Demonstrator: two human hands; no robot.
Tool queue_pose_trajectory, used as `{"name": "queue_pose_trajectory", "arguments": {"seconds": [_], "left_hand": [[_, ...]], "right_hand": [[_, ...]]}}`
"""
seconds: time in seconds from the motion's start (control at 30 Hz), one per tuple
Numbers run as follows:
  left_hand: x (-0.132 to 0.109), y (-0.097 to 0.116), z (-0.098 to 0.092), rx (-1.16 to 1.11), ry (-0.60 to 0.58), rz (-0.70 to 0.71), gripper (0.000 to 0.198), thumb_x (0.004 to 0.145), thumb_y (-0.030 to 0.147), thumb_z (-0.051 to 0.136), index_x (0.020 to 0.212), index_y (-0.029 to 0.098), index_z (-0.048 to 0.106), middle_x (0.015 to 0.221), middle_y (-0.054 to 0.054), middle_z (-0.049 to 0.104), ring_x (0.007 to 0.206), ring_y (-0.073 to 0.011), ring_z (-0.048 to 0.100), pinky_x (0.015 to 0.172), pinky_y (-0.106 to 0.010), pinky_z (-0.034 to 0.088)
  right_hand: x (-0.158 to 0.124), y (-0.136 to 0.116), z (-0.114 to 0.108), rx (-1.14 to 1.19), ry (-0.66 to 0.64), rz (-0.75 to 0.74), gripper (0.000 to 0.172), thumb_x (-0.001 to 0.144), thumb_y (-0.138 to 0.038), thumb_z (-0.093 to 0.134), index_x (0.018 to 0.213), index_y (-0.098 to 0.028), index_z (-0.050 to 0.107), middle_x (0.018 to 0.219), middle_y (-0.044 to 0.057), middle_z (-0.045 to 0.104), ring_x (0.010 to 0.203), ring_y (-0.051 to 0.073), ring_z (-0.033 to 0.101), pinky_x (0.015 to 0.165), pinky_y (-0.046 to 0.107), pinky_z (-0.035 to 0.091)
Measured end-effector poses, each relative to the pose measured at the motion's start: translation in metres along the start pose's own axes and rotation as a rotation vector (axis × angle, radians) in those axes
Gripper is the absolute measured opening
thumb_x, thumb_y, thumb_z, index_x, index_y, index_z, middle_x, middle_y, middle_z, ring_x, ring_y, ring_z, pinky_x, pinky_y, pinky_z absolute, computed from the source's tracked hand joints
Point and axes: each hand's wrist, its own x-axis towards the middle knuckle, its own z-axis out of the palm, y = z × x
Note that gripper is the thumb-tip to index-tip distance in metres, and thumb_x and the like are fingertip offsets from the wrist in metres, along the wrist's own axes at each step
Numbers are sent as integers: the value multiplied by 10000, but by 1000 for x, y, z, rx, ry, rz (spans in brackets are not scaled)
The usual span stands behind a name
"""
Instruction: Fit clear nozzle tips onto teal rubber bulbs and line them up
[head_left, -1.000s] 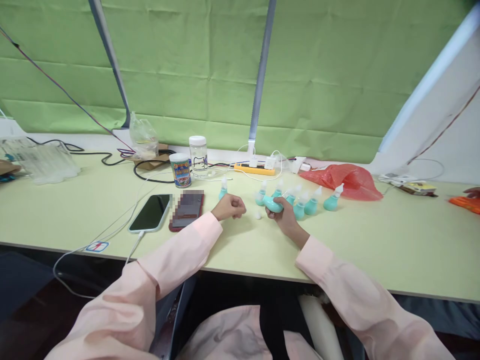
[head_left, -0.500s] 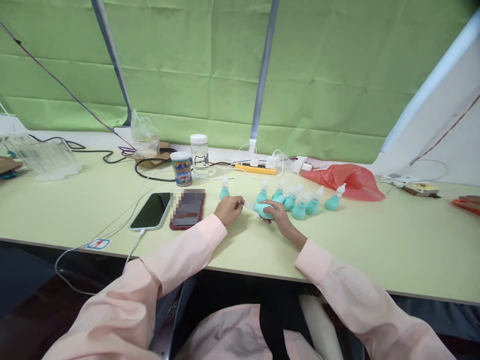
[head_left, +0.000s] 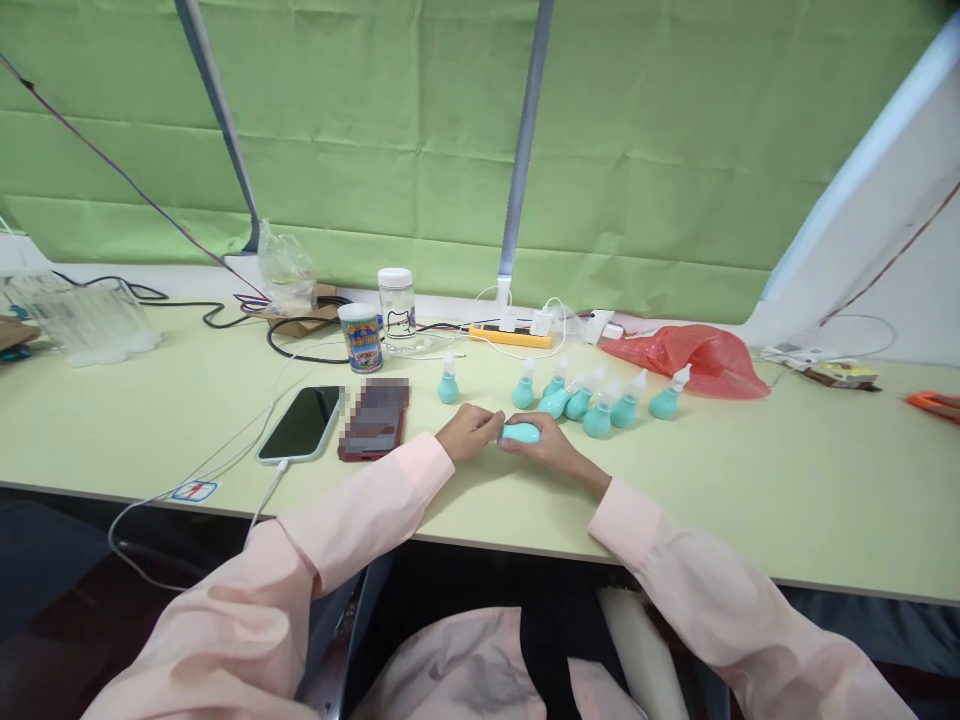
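A teal bulb nasal aspirator (head_left: 520, 433) lies on its side between my two hands, just above the table. My right hand (head_left: 556, 447) wraps its fingers and thumb round the bulb. At the bulb's neck end my left hand (head_left: 469, 432) is closed in a pinch, its fingertips nearly meeting those of the right; they hide the clear tip. One similar aspirator (head_left: 448, 386) stands upright beyond my left hand. Behind my right hand is a group of several more, most upright with clear nozzles, and one leaning aspirator (head_left: 555, 402). Another aspirator (head_left: 664, 404) tilts at the group's right end.
To the left lie a charging phone (head_left: 300, 424) and a red-cased phone (head_left: 375, 420). Behind them stand a printed tub (head_left: 361, 340) and a clear jar (head_left: 397, 308). A yellow power strip (head_left: 510, 336) and a red plastic bag (head_left: 697, 362) lie along the back.
The aspirator has shifted slightly left, and its clear tip is now hidden by my fingers. My hands have drawn together. At the far right edge, a person's hand has gone from view.
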Motion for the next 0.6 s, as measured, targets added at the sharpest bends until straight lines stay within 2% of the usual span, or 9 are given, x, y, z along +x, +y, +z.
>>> {"name": "queue_pose_trajectory", "arguments": {"seconds": [0.17, 0.37, 0.47, 0.53, 0.6], "left_hand": [[3, -4, 2, -135, -24, -72, 478, 774, 434, 245, 407, 142, 334, 347, 45, 307, 349, -41, 260, 396, -201, 213], [5, -5, 6, -534, -149, -166, 503, 720, 545, 307, 407, 153, 284, 350, 60, 251, 319, -28, 229, 357, -188, 151], [7, -3, 2, -720, -217, -231, 508, 714, 557, 311, 398, 162, 257, 330, 62, 226, 293, -27, 207, 348, -187, 124], [9, -3, -3, -797, -182, -243, 503, 720, 554, 298, 402, 167, 253, 322, 67, 205, 286, -28, 191, 347, -187, 124], [12, -4, -8, -783, -44, -244, 485, 726, 552, 284, 428, 170, 265, 330, 68, 211, 288, -34, 200, 347, -187, 130]], "right_hand": [[0, -2, -4, 154, -202, 110, 211, 644, -358, 552, 633, -149, 517, 507, -40, 428, 435, 54, 340, 405, 196, 248], [-1, -7, -6, 329, -310, 146, 239, 674, -344, 538, 580, -138, 461, 503, -33, 429, 425, 44, 331, 386, 191, 193], [-2, -5, -10, 437, -380, 172, 226, 675, -353, 532, 623, -138, 485, 500, -30, 440, 419, 46, 330, 387, 194, 183], [-1, -2, -15, 531, -401, 204, 223, 666, -362, 535, 677, -140, 513, 498, -29, 437, 425, 53, 343, 395, 196, 197], [0, -1, -20, 633, -324, 214, 202, 666, -345, 532, 700, -146, 531, 519, -19, 447, 457, 65, 375, 414, 200, 231]]}}
